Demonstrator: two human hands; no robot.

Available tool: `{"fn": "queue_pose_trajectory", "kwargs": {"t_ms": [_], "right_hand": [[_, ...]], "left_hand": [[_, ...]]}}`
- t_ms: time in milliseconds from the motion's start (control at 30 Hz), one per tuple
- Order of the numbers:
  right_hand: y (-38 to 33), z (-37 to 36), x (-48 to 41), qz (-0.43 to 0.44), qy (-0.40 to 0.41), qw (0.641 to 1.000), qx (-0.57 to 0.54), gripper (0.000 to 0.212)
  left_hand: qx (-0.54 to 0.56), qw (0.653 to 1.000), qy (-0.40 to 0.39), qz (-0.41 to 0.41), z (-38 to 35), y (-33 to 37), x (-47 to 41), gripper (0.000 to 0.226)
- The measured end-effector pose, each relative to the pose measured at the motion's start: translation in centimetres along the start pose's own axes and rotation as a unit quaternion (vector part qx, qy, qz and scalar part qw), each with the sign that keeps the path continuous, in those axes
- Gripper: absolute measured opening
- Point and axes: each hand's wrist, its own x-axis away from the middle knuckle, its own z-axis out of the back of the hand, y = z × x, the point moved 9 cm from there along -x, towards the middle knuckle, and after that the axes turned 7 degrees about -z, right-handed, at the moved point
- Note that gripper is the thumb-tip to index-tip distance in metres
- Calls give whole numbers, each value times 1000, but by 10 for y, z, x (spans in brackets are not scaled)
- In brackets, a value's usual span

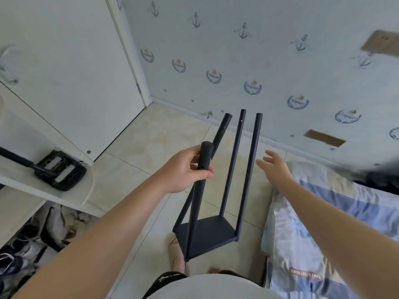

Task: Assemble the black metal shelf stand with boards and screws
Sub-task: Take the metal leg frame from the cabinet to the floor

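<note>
The black metal shelf stand (228, 186) hangs in the air above the tiled floor, several upright tubes rising from one black board (208, 233) at its bottom. My left hand (185, 169) grips the nearest tube just below its capped top, thumb across the front beside a screw hole. My right hand (275, 167) hovers to the right of the stand with fingers spread, touching nothing. No loose boards or screws show.
A bed with a blue-striped cover (336, 223) lies on the right. A white shelf unit (43, 175) on the left carries a black tool case (60, 169); shoes (26, 251) lie beneath it. A white door (71, 72) and anchor-print wall stand behind.
</note>
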Motion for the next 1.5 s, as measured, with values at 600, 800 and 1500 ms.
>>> {"fn": "queue_pose_trajectory", "kwargs": {"t_ms": [600, 800, 1500], "right_hand": [[-49, -3, -96, -117, 109, 972, -174, 23], [-47, -42, -83, -91, 100, 986, -99, 24], [151, -125, -175, -204, 82, 965, 141, 10]], "left_hand": [[-17, 994, -109, -25, 135, -33, -34, 36], [-37, 996, -68, 46, 140, -116, -68, 24], [-146, 944, 62, 290, -11, -413, -129, 33]]}}
